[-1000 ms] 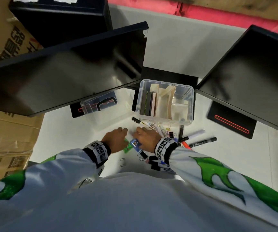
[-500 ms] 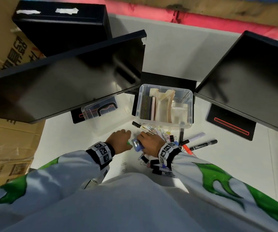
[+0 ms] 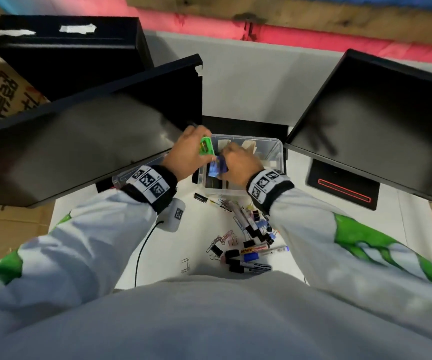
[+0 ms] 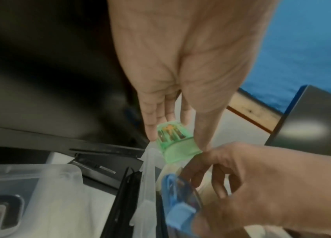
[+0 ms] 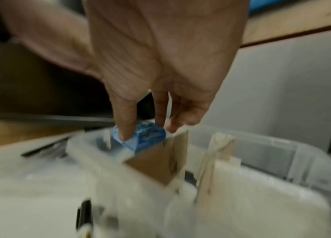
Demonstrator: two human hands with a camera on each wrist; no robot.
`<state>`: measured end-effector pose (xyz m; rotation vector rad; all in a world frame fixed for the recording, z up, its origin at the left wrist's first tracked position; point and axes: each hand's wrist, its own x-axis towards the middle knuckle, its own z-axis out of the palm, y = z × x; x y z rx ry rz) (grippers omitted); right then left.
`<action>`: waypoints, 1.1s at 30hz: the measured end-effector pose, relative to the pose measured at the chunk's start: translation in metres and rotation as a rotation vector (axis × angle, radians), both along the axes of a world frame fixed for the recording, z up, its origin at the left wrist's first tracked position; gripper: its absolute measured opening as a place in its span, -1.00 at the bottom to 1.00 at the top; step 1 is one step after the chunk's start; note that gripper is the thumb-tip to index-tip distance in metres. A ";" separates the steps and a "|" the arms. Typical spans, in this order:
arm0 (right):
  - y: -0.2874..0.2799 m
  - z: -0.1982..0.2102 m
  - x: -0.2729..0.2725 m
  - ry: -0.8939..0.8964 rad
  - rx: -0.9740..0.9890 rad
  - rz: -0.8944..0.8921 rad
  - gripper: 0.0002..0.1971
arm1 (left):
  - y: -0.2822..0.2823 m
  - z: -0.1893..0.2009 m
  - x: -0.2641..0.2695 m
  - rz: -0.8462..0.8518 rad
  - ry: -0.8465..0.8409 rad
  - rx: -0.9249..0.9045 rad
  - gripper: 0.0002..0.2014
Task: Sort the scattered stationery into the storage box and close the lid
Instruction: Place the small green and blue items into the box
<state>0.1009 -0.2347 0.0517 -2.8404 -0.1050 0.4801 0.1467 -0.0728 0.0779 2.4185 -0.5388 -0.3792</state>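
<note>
pinching green case (image 3: 207,149), blue case (image 3: 216,167)

Even indoor light falls from above. The head view bends at its edges. Both wrist views are dim and motion-blurred, the right one worst.

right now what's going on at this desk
A person is tidying stationery into a clear storage box. The left hand holds a small green case and the right hand pinches a small blue case, both just over the box's near left corner, not yet dropped in. The box is open; its lid lies to the left. Markers, binder clips and paper clips are still scattered on the white desk.
</note>
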 end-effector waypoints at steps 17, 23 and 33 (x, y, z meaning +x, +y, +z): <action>-0.038 -0.033 -0.120 0.160 0.023 -0.203 -0.81 | -0.047 -0.048 -0.023 -0.137 -0.323 0.231 -0.86; -0.018 -0.080 -0.117 0.313 -0.091 -0.247 -0.67 | -0.029 -0.073 -0.105 -0.433 -0.039 0.249 -0.86; -0.022 -0.102 -0.127 0.344 -0.044 -0.337 -0.54 | -0.016 -0.123 -0.111 -0.491 -0.183 0.668 -0.50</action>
